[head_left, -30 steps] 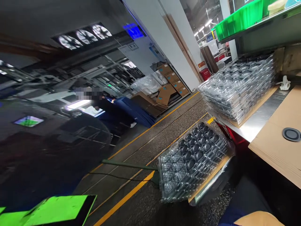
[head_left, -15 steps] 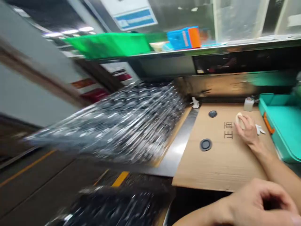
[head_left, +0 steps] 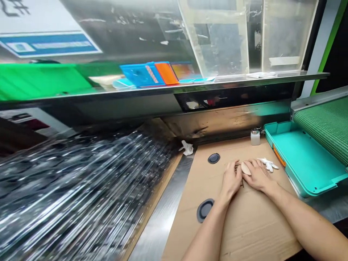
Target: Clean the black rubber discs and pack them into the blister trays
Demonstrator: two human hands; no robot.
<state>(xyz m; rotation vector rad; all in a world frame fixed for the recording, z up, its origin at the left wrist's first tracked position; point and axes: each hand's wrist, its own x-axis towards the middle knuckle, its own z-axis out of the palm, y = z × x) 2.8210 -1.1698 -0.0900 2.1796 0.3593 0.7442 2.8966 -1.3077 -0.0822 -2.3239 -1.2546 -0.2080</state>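
Both hands are close together over the brown cardboard sheet (head_left: 244,224). A pale round pad (head_left: 246,169) sits between them, with the fingers of my right hand (head_left: 257,174) closed on it. My left hand (head_left: 232,177) touches down just left of the pad, its fingers close together; whether it holds anything is hidden. One dark round part (head_left: 214,158) lies on the cardboard up and left of my hands. A second dark round part (head_left: 205,209) lies nearer, beside my left forearm.
Plastic-wrapped dark trays (head_left: 89,195) fill the left side. A small bottle (head_left: 255,137) and white crumpled scraps (head_left: 268,164) are near my right hand. Further right are a teal tray (head_left: 307,159) and a green conveyor belt (head_left: 326,121). A shelf (head_left: 233,82) runs across the back.
The view has turned right. My left hand has moved from the near edge up to the pad beside my right hand, which still holds the pad.
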